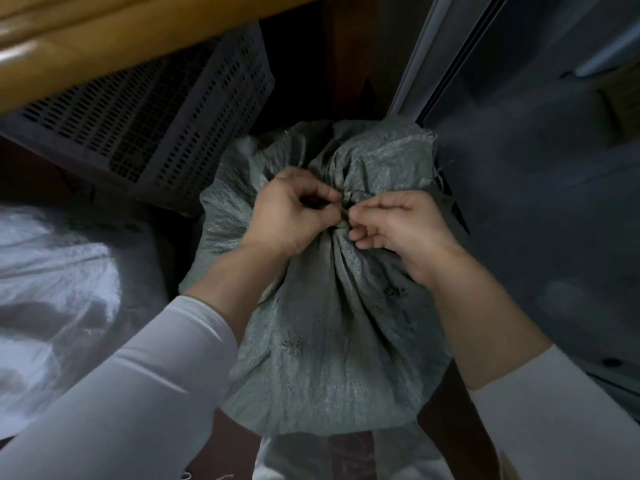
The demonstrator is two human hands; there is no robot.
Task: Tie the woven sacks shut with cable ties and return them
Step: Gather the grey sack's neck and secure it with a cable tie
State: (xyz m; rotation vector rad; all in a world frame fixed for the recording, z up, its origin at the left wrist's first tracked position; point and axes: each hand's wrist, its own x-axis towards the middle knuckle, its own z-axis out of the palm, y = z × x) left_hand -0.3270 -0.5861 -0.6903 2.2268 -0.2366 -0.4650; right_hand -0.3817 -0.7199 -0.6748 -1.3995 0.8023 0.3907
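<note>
At the far left lies a pale translucent plastic bag (59,289), and beyond it a dark slotted crate (145,123) sits under a wooden edge (104,36). In the middle stands the grey-green woven sack (332,341), its mouth gathered into a neck. The left hand (287,213) pinches that neck with curled fingers. A thin dark strand, probably the cable tie (344,211), shows between the two hands. The right hand (398,226) pinches the same spot, fingers curled. A dark panel (536,202) rises on the right.
</note>
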